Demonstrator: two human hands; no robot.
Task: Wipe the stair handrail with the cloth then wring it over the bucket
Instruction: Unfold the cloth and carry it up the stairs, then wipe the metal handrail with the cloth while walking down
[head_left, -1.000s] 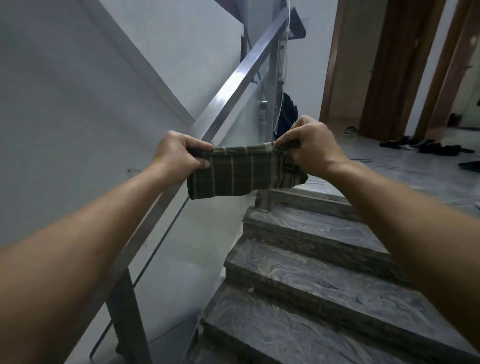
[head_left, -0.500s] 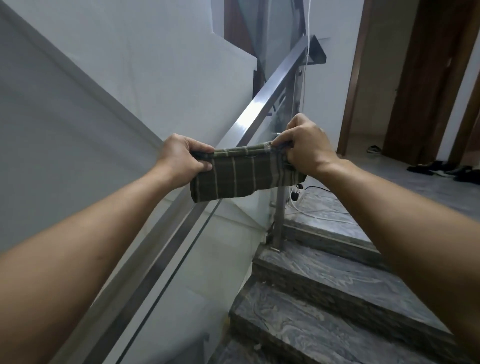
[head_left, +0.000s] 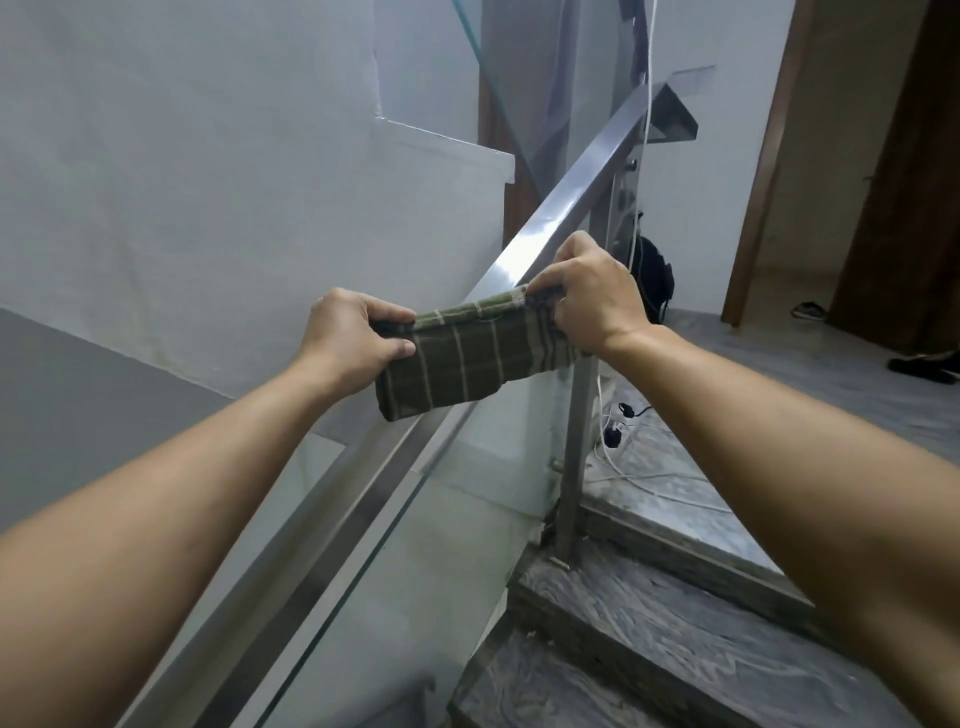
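While the steel handrail (head_left: 558, 208) runs just behind it, the folded green cloth (head_left: 467, 358) is held stretched between left hand (head_left: 348, 338) and right hand (head_left: 592, 296), fingers (head_left: 395, 348) closed on its ends.

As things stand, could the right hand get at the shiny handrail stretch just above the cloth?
Probably yes: the right hand holds the cloth right beside the bare handrail, nothing between.

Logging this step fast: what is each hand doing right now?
Left hand: closed, gripping the left end of the folded cloth.
Right hand: closed, gripping the cloth's right end above the handrail.
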